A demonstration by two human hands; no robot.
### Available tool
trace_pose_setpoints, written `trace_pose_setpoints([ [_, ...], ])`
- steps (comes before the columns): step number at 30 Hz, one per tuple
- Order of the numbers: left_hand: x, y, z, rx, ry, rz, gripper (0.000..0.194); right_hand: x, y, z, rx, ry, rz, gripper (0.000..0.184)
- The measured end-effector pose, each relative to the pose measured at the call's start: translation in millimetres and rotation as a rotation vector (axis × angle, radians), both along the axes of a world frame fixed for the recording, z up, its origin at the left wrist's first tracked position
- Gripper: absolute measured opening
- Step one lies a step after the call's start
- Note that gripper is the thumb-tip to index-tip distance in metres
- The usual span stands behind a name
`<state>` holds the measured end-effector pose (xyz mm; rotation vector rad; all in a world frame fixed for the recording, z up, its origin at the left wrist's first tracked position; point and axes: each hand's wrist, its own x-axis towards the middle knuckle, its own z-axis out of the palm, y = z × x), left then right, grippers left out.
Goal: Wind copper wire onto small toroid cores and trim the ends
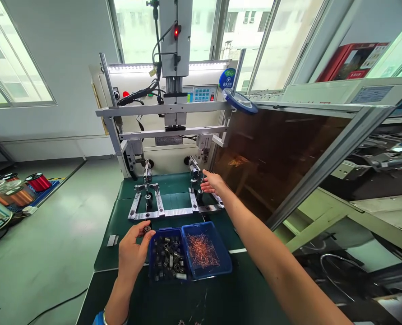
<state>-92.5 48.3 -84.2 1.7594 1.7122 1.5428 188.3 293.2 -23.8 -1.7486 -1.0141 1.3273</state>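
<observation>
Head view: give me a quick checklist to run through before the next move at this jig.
1. Left hand pinching a small dark metal part: ok.
2. Right hand open and empty beside the metal jig: ok.
3. Blue tray of dark metal parts stocked: ok.
4. Blue tray of copper wire pieces stocked: ok.
5. Parts seated in the jig: cannot tell.
6. Meaning of the lit red lamp on the machine column: cannot tell.

We're in a factory workshop for small electrical parts. At centre we see a bench-top press machine with a push-button control panel on a green-matted workbench. Blue plastic bins of small parts sit at bottom centre, and spools of copper wire stand on the floor at left.
</observation>
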Motion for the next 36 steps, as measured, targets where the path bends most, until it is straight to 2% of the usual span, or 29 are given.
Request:
trace_pose_setpoints([
  [8, 1.5, -0.8, 2.4, 0.039, 0.004, -0.006, 0.028, -3.2, -3.5, -4.8, -0.035, 0.168, -0.027, 0.052],
  [12, 2.1, -1.6, 4.0, 0.062, 0.000, -0.009, 0.027, -4.6, 0.5, -3.6, -0.018, 0.290, -0.048, 0.040],
  [17, 1.4, -0.9, 3.4, 0.070, 0.017, -0.005, 0.028, -7.3, 9.3, 7.8, 0.076, 0.317, -0.098, 0.025],
  [22, 1.8, -1.1, 4.4, 0.050, 0.005, 0.011, 0.028, -2.1, 3.4, 5.4, 0.190, 0.256, -0.028, 0.020],
  [30, 1.6, 0.2, 2.2, 0.017, 0.013, 0.014, 0.033, 10.7, 6.7, -22.3, 0.353, -0.023, 0.130, 0.019],
  [36, -1.7, 2.3, -2.1, -0.065, 0.023, 0.058, 0.042, 17.1, 10.8, -40.9, 0.467, -0.192, 0.170, 0.027],
])
